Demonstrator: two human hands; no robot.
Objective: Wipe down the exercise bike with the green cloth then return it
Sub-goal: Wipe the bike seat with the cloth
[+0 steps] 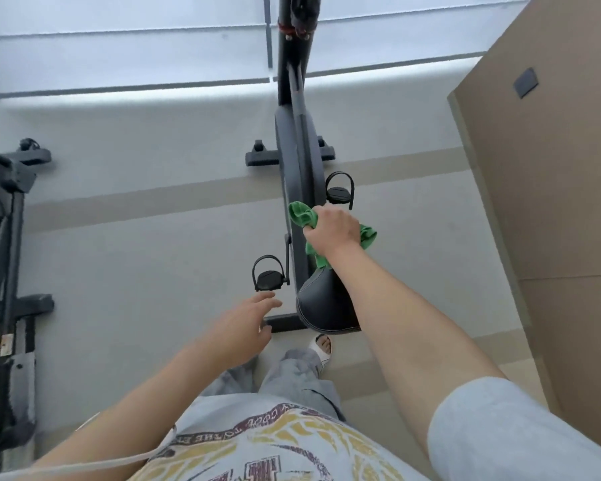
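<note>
Now we bunch the green cloth (301, 216) in our right hand (333, 230), fingers clenched around it against the exercise bike (297, 168) frame for wiping pressure, while our left hand (247, 324) hangs released.

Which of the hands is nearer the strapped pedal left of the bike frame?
Left. The left hand hovers open just below that pedal; the right hand grips the green cloth across the frame.

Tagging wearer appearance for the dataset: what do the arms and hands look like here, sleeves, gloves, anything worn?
Both forearms are bare. No gloves, watch or rings show on the left hand or the right hand. A short light grey sleeve covers the right upper arm. The left sleeve is out of view. A pale cord runs beside the left forearm.
</note>
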